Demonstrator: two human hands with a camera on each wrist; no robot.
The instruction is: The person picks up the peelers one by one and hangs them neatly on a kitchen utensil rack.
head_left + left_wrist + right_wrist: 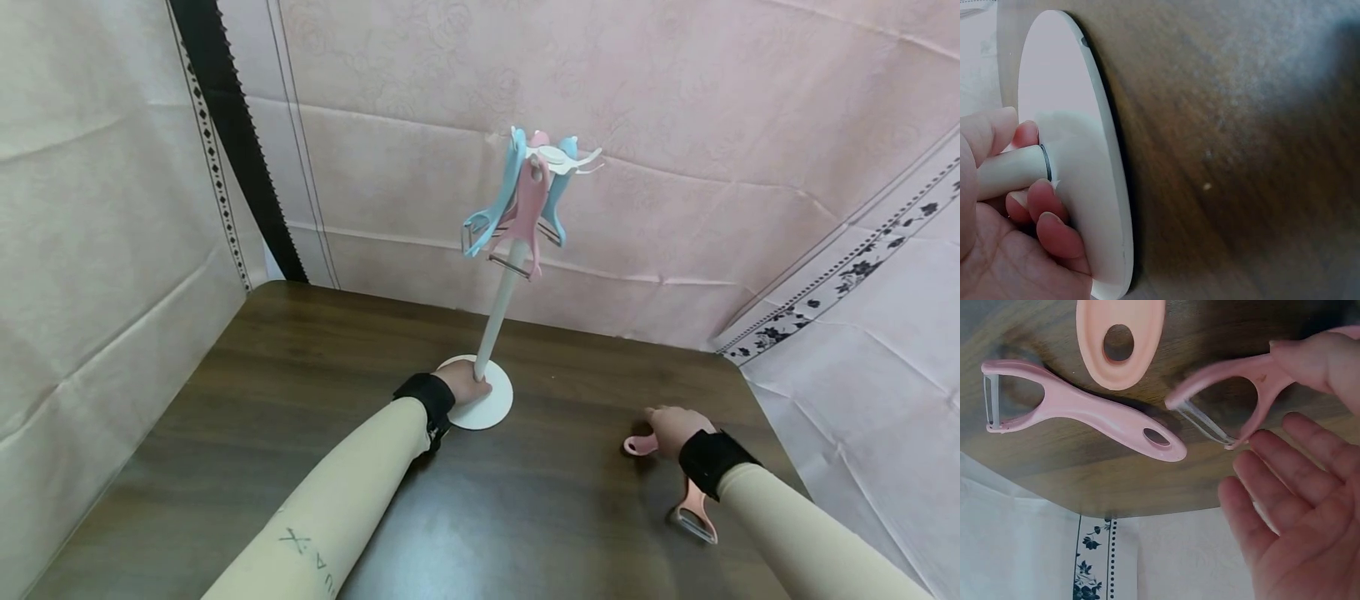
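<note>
Towards the far side of the brown wood-grain table [300,392], a white display stand [498,312] is standing on its round base [495,408], and I am watching the left hand [461,382] gripping the post low down, just above this base. In the left wrist view, its thumb and curled fingers are wrapping round the post. From the hooks [551,157] at the top, a light-blue peeler [506,196], a second light-blue peeler [561,200] and a pink peeler [531,196] are hanging, with part of another pink one [539,138] showing behind.

Near the right edge of the table, I am seeing the right hand [675,429] over a low pink peeler [1263,375]. Its fingers are spreading almost straight beside the blade end, well apart from the thumb, which is overlapping the handle; whether it is pressing there, I cannot tell. Close by, another loose pink peeler [1085,409] is lying flat, and a salmon-coloured peeler [1121,315] is lying on the side nearer to the person. Black wristbands [712,460] are circling both wrists.
</note>
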